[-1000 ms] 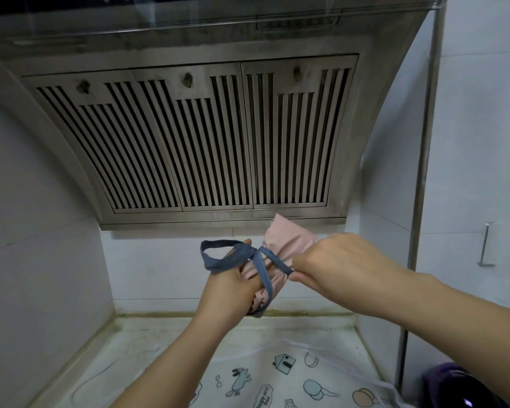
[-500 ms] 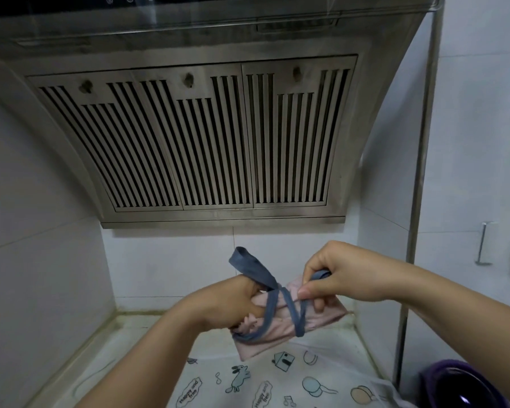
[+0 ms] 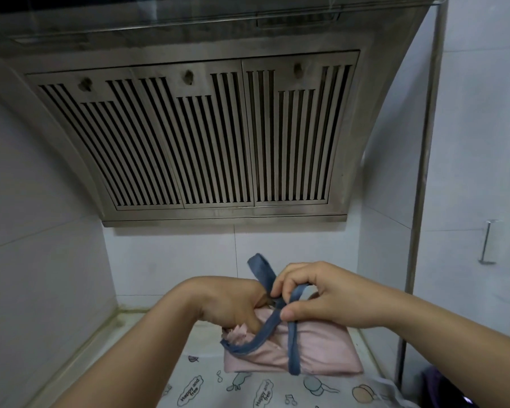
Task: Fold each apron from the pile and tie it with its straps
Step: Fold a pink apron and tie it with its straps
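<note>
One apron (image 3: 321, 351): left hand (image 3: 227, 301) grips it, right hand (image 3: 321, 293) pinches straps (image 3: 293, 348).

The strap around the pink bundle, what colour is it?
Denim blue strap, clearest in the head view.

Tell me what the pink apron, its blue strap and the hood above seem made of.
The pink apron: soft matte cloth, perhaps cotton; it creases and bulges. The blue strap: denser matte fabric tape; it bends in a loop. The hood: brushed metal, likely stainless steel; dull grey sheen.
</note>
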Demonstrator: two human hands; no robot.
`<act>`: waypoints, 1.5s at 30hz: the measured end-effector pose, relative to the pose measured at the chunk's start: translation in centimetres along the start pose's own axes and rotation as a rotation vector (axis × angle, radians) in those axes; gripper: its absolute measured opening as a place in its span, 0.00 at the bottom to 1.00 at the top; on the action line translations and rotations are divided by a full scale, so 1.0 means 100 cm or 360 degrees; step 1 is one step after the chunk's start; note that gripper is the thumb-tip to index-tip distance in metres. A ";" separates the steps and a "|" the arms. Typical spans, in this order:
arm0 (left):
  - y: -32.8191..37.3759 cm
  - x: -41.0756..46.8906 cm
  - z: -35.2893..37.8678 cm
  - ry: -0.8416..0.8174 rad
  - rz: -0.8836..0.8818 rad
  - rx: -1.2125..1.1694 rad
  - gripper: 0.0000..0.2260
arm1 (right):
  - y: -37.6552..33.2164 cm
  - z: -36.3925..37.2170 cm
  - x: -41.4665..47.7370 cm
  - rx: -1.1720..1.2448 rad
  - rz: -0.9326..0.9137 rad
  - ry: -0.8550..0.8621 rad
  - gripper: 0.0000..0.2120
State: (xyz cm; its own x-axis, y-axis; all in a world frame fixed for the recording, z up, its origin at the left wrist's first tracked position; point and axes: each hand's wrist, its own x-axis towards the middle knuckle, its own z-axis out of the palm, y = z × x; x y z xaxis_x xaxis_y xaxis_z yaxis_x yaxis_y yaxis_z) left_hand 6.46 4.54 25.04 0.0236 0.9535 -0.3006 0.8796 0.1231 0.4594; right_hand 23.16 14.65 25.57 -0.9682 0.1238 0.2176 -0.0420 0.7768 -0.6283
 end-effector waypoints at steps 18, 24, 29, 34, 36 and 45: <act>0.000 0.013 0.019 0.1131 0.0112 -0.1149 0.03 | 0.045 0.034 0.021 -0.0058 -0.0008 0.1134 0.10; -0.005 0.018 0.018 0.1364 -0.0048 -0.1208 0.08 | 0.042 0.031 0.022 -0.0251 -0.0229 0.0857 0.07; -0.005 0.008 0.014 0.1016 0.0051 -0.1626 0.14 | 0.036 0.022 0.016 -0.0128 -0.0141 0.0754 0.13; -0.007 0.005 0.008 0.0971 0.0202 -0.1886 0.17 | 0.024 0.011 0.010 0.0175 -0.0081 0.0666 0.08; -0.005 0.006 0.007 0.1084 0.0232 -0.1931 0.17 | 0.021 0.008 0.010 0.0234 -0.0088 0.0698 0.07; 0.028 0.028 0.035 0.1562 0.0332 -0.1983 0.29 | 0.028 0.016 0.018 0.0371 0.0065 0.1172 0.07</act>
State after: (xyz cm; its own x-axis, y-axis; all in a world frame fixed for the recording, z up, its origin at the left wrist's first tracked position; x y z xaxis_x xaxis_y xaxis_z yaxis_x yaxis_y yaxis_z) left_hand 10.65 6.59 22.56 -0.6445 0.7208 0.2551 -0.0300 -0.3572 0.9335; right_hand 20.86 16.10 22.99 -0.5598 0.5914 0.5804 -0.1397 0.6230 -0.7696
